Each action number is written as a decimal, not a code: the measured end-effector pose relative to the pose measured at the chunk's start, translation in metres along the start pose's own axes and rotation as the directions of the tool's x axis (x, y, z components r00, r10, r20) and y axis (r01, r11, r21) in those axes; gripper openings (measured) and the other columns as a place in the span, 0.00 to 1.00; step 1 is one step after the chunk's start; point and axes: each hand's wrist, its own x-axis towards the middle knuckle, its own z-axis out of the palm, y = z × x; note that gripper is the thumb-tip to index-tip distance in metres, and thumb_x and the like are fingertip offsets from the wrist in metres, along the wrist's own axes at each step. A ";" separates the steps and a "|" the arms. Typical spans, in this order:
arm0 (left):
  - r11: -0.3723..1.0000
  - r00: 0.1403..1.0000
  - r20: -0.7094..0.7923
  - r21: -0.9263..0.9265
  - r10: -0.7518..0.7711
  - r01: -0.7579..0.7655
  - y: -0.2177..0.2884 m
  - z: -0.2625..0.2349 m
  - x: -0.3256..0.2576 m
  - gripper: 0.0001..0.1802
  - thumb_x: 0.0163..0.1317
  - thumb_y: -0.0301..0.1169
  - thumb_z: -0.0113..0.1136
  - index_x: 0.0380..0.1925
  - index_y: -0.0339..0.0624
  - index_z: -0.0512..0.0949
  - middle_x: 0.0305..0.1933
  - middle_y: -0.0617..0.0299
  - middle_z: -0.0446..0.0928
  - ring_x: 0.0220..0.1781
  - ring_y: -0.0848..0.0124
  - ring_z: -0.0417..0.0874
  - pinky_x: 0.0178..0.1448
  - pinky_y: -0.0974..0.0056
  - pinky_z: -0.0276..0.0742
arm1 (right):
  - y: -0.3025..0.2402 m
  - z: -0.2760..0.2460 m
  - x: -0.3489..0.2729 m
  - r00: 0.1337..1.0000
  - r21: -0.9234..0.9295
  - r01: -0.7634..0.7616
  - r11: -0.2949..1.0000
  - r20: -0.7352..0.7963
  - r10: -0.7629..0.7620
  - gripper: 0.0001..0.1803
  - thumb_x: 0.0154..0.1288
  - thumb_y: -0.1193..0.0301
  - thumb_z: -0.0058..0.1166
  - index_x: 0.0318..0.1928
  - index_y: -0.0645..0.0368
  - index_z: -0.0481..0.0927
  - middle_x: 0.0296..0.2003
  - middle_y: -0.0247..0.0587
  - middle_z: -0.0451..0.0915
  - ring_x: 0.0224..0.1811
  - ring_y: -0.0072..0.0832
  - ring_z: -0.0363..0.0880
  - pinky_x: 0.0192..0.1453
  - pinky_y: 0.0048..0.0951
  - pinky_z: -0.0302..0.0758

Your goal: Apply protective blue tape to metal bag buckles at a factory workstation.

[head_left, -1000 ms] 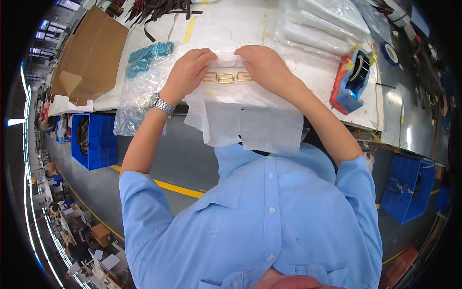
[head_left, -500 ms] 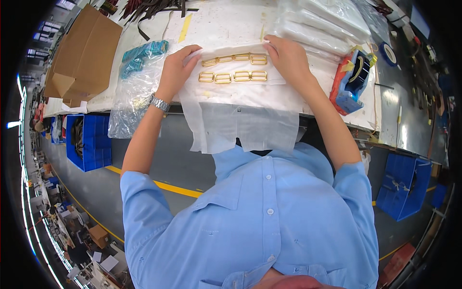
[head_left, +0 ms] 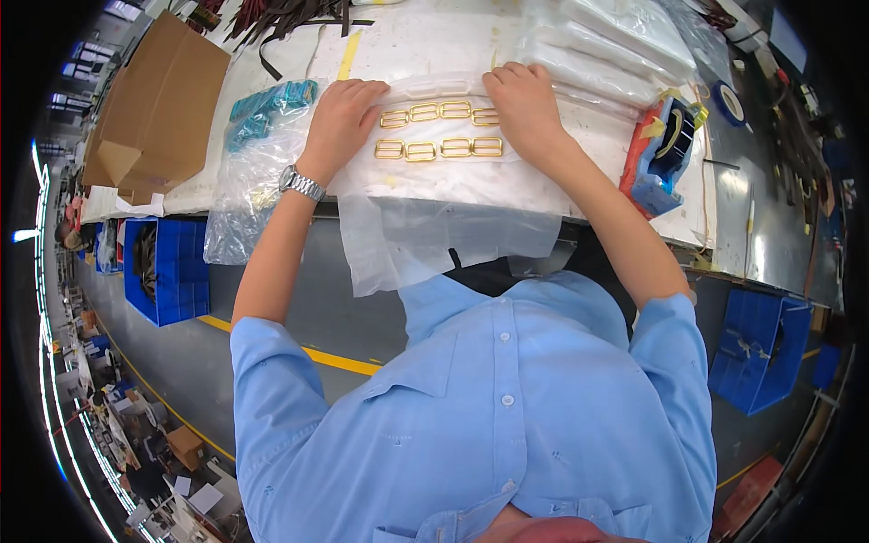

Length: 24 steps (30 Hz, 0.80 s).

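Observation:
A thin, see-through white sheet (head_left: pixel 398 244) lies on the table, its near end hanging over the front edge. Two rows of gold slider buckles (head_left: pixel 421 151) rest on it, several in each row. Along the far side the sheet makes a folded strip (head_left: pixel 433 88), with faint buckle-like outlines under it. My left hand (head_left: pixel 346 122) is curled over the strip's left end, and my right hand (head_left: pixel 527 107) grips its right end. The right fingers partly cover the rightmost buckle of the far row. Both thumbs are on the near side of the fold.
Left of my arm lie a clear plastic bag with teal packets (head_left: pixel 262 113) and an open cardboard box (head_left: pixel 167 100). Stacked clear plastic bags (head_left: pixel 597 59) are at the far right, near a blue tape dispenser (head_left: pixel 665 158). Blue crates (head_left: pixel 172 271) stand below the table.
The sheet's far edge, held up between my hands before, is now folded down into a strip. Both hands have turned over it, knuckles up, and the buckle rows have shifted slightly.

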 end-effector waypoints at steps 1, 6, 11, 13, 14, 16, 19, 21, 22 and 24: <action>1.000 1.000 0.021 0.014 0.015 -0.015 -0.004 0.001 0.002 0.15 0.64 0.26 0.69 0.50 0.42 0.88 0.48 0.56 0.89 0.56 0.54 0.86 0.64 0.50 0.80 | 0.001 -0.001 0.003 0.998 0.006 -0.007 1.000 0.060 0.006 0.13 0.61 0.81 0.57 0.46 0.59 0.83 0.46 0.41 0.88 0.55 0.41 0.85 0.59 0.46 0.76; 0.961 0.978 0.043 -0.177 -0.206 0.211 -0.018 0.008 0.004 0.09 0.69 0.29 0.68 0.46 0.41 0.90 0.43 0.54 0.90 0.47 0.56 0.89 0.55 0.56 0.83 | -0.002 -0.020 0.018 0.982 -0.003 -0.034 0.999 0.185 0.034 0.07 0.61 0.81 0.57 0.40 0.58 0.80 0.36 0.41 0.87 0.47 0.41 0.87 0.52 0.44 0.76; 0.855 0.900 0.149 -0.283 -0.409 0.435 -0.034 0.017 0.013 0.07 0.71 0.31 0.68 0.42 0.42 0.90 0.37 0.51 0.89 0.35 0.55 0.89 0.43 0.57 0.83 | 0.003 -0.013 0.042 0.999 -0.099 0.011 0.995 0.037 -0.007 0.04 0.57 0.77 0.65 0.30 0.54 0.85 0.31 0.41 0.88 0.39 0.38 0.87 0.50 0.41 0.75; 0.855 0.886 0.097 -0.234 -0.453 0.463 -0.036 0.018 0.019 0.07 0.71 0.30 0.68 0.41 0.39 0.89 0.33 0.52 0.89 0.33 0.55 0.88 0.43 0.56 0.83 | 0.014 -0.008 0.057 1.000 -0.161 0.020 0.987 0.006 -0.019 0.03 0.57 0.77 0.65 0.30 0.53 0.86 0.32 0.41 0.88 0.42 0.38 0.86 0.52 0.42 0.74; 0.855 0.886 0.095 -0.234 -0.454 0.464 -0.039 0.021 0.022 0.07 0.71 0.30 0.68 0.41 0.39 0.89 0.33 0.52 0.89 0.33 0.55 0.88 0.43 0.56 0.83 | 0.019 -0.003 0.064 0.999 -0.205 0.027 0.978 -0.011 -0.030 0.03 0.56 0.77 0.66 0.30 0.53 0.87 0.33 0.40 0.89 0.44 0.37 0.86 0.53 0.44 0.73; 0.841 0.865 0.042 -0.211 -0.501 0.498 -0.045 0.025 0.028 0.06 0.71 0.29 0.66 0.40 0.39 0.89 0.37 0.52 0.89 0.37 0.55 0.88 0.47 0.55 0.83 | 0.029 0.006 0.075 1.000 -0.242 -0.001 0.970 0.003 0.001 0.04 0.56 0.77 0.66 0.31 0.53 0.88 0.35 0.40 0.89 0.46 0.37 0.85 0.54 0.45 0.72; 0.946 0.903 -0.281 -0.069 -0.324 0.318 -0.047 0.032 0.032 0.06 0.69 0.26 0.66 0.42 0.40 0.88 0.42 0.53 0.89 0.45 0.54 0.88 0.53 0.53 0.82 | 0.030 0.013 0.081 0.999 -0.280 -0.027 0.960 0.027 0.036 0.04 0.56 0.76 0.66 0.33 0.52 0.89 0.37 0.40 0.89 0.49 0.37 0.84 0.56 0.47 0.72; 0.983 0.938 -0.295 -0.052 -0.181 0.174 -0.034 0.026 0.039 0.07 0.68 0.26 0.66 0.45 0.41 0.88 0.46 0.53 0.89 0.49 0.54 0.88 0.56 0.53 0.82 | 0.036 0.018 0.079 0.998 -0.291 -0.039 0.956 0.043 0.054 0.05 0.56 0.76 0.66 0.33 0.53 0.90 0.38 0.41 0.89 0.50 0.38 0.84 0.58 0.48 0.72; 0.999 0.952 -0.304 -0.026 -0.035 0.028 -0.025 0.022 0.043 0.10 0.68 0.26 0.67 0.47 0.41 0.87 0.49 0.54 0.89 0.53 0.54 0.87 0.59 0.54 0.82 | 0.040 0.020 0.076 1.000 -0.231 0.011 0.973 0.000 -0.012 0.05 0.57 0.76 0.66 0.34 0.53 0.90 0.38 0.41 0.88 0.51 0.39 0.84 0.60 0.52 0.72; 0.999 0.975 -0.220 -0.012 0.030 -0.034 -0.021 0.021 0.040 0.10 0.67 0.26 0.68 0.48 0.41 0.87 0.49 0.55 0.89 0.53 0.54 0.87 0.59 0.54 0.83 | 0.033 0.020 0.075 0.995 -0.164 0.078 0.983 -0.049 -0.087 0.05 0.57 0.76 0.66 0.34 0.54 0.90 0.38 0.41 0.88 0.51 0.40 0.85 0.63 0.55 0.72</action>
